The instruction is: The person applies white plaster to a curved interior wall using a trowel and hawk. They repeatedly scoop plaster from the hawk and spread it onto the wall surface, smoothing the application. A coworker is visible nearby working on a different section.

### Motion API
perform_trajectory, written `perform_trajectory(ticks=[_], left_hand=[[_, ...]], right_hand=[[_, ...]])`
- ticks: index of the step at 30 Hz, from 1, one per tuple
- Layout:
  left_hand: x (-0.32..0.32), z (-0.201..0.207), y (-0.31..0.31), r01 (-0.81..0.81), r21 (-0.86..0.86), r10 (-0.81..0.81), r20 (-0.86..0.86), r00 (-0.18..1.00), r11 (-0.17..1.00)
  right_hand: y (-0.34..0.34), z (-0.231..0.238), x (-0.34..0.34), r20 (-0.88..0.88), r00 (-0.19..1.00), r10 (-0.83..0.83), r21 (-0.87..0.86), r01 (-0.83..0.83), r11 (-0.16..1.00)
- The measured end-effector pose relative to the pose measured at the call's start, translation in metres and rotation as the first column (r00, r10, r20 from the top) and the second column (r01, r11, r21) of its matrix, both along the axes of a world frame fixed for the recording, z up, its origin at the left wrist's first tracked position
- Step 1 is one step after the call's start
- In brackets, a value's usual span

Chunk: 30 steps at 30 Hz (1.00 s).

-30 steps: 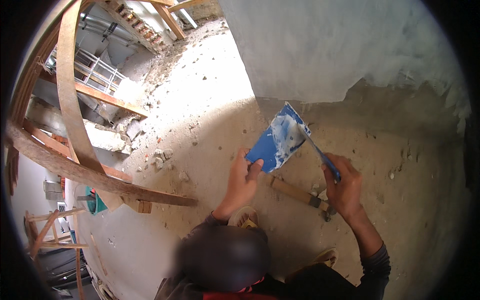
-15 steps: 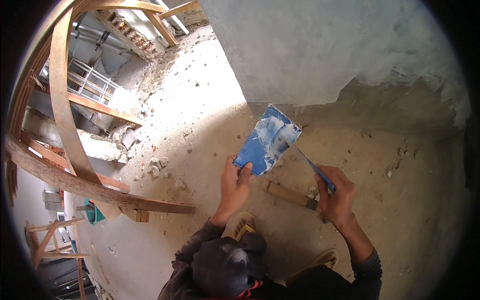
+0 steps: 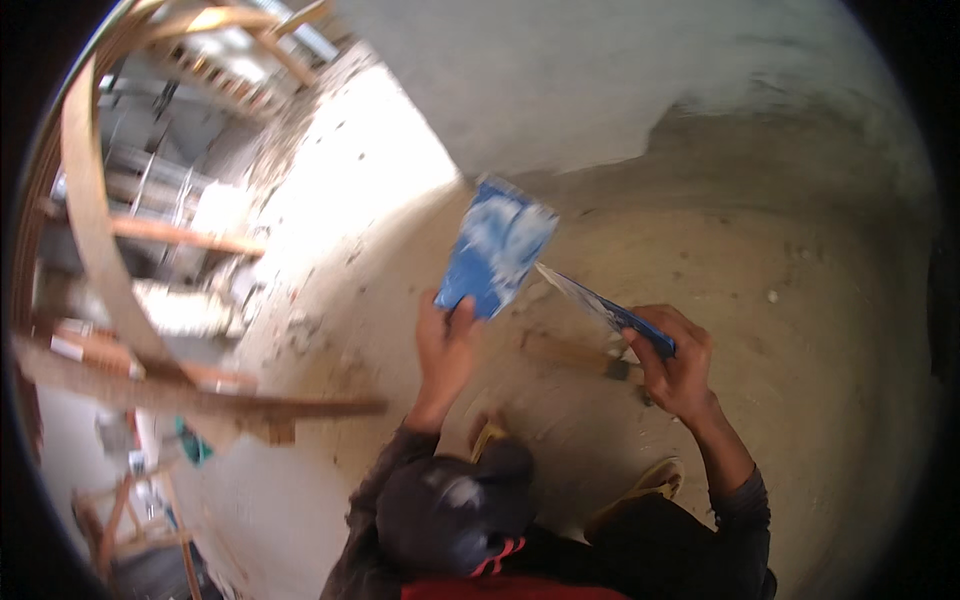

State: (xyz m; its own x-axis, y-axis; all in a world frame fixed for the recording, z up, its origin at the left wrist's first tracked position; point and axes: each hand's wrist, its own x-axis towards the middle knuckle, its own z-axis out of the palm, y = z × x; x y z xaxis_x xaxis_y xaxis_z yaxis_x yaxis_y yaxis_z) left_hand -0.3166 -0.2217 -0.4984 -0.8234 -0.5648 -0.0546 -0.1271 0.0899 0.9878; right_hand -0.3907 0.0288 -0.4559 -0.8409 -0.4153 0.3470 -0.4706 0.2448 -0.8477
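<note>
One flat, rectangular, white-smeared blue board (image 3: 492, 250) extends beyond the left hand (image 3: 445, 345), near end pinched between fingers. The right hand (image 3: 678, 362) grips a thin blue-handled spatula (image 3: 598, 307).

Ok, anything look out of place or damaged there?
A wooden-handled tool lies loose on the floor, possibly a trip hazard. The wall looks patchy: its pale coat ends raggedly above a darker strip.

Overexposed floor patch (image 3: 345, 185) upper left, motion blur, dark fisheye rim
</note>
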Motion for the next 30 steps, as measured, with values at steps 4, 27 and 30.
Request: perform_trajectory(ticks=[4, 27, 30], left_hand=[[0.009, -0.005, 0.008, 0.033, 0.179, -0.027, -0.039, 0.999, 0.983], [0.034, 0.142, 0.018, 0.152, -0.099, -0.131, 0.197, 0.972, 0.983], [0.039, 0.162, 0.03, 0.28, -0.032, -0.274, 0.122, 0.954, 0.959]], right_hand=[[0.036, 0.034, -0.041, -0.064, 0.919, -0.39, -0.043, 0.388, 0.921], [0.126, 0.013, -0.1, 0.533, 0.825, -0.19, -0.836, 0.548, 0.034], [0.13, 0.015, -0.106, 0.552, 0.784, -0.285, -0.803, 0.591, 0.07]])
